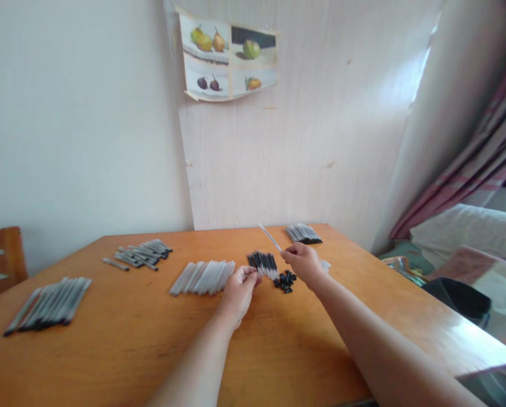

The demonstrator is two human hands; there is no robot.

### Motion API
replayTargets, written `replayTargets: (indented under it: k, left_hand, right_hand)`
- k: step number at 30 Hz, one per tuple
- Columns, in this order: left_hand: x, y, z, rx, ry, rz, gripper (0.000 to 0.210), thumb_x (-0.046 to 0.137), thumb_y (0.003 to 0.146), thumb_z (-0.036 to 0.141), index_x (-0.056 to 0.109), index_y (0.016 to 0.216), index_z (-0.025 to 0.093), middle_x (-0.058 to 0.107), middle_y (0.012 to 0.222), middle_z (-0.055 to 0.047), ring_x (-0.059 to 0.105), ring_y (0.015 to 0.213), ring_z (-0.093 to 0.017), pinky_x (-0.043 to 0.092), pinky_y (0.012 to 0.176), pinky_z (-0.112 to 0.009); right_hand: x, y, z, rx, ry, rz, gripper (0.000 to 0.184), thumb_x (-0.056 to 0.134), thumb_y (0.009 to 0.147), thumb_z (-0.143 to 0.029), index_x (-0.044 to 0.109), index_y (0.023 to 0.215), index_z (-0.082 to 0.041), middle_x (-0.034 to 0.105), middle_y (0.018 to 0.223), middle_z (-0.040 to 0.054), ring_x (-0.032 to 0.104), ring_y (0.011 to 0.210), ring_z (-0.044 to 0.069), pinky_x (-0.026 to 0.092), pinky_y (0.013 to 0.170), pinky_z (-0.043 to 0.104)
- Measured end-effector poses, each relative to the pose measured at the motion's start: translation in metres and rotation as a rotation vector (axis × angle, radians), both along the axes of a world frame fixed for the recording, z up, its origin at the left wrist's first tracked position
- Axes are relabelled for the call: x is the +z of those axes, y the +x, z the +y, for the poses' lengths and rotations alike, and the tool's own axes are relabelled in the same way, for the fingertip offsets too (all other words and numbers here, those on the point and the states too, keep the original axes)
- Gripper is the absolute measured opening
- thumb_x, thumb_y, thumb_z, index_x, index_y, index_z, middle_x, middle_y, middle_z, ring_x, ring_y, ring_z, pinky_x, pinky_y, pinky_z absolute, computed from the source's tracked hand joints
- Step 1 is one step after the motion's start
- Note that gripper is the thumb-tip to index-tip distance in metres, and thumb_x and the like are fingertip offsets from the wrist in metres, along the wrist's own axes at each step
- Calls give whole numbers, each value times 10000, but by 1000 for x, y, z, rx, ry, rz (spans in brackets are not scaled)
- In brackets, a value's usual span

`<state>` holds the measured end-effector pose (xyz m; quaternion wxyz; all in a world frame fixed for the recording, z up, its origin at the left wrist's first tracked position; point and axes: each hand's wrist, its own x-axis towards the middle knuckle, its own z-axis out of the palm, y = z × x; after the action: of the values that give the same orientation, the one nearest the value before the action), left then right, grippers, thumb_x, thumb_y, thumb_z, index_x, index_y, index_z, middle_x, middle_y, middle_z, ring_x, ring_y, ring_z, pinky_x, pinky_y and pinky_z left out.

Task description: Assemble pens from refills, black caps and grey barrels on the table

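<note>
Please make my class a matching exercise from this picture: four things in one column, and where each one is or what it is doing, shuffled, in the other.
Column one
1. Fruit pictures
2. Right hand
3. Small black pieces
4. Row of translucent tubes

Column two
A. Holding a thin pale tube in its fingers
B. Laid side by side, just left of the left hand
C. Up on the wall
D. In a loose heap on the table

Right pairs: 1-C, 2-A, 3-D, 4-B
</note>
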<state>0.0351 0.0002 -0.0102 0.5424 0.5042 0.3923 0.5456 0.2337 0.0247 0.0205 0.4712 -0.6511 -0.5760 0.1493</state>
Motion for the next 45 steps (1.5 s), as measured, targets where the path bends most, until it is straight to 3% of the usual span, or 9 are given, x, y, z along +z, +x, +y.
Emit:
replayTargets:
  k: [9,15,20,29,45]
  left_hand:
    - [-2,1,1,26,-7,77,161,657,761,298,638,868,179,694,795,-67,630,772,-186,431,721,-281]
    - [-1,1,-1,24,-17,150,184,633,774,321,627,895,182,700,802,-81,626,756,-190,423,671,-275]
    - [1,0,-1,23,-4,162,163,624,775,313,627,878,186,696,793,-81,633,788,-196,441,725,-291]
    - [7,0,-5,-1,-53,223,268,581,779,399,613,918,173,695,866,-76,628,817,-190,444,728,-295]
    - [6,-1,-3,-28,-48,299,303,552,801,399,611,961,148,692,894,-103,637,866,-210,447,773,-313]
  right_hand:
    - [20,71,34,-269,-121,-250,260,579,729,-399,694,716,-167,625,618,58,555,605,178,315,516,269]
    - [20,105,53,-418,-247,-376,265,558,744,-364,722,808,-166,683,749,129,616,698,226,370,551,290]
    - [13,104,70,-455,-326,-433,264,532,754,-339,718,872,-193,703,898,154,653,839,283,420,600,319]
    - [5,98,100,-466,-409,-528,311,527,800,-310,699,1020,-172,693,1033,161,649,975,274,486,739,328]
    - [-4,103,128,-467,-456,-572,323,540,822,-303,687,1075,-168,687,1049,167,640,1013,284,492,793,356]
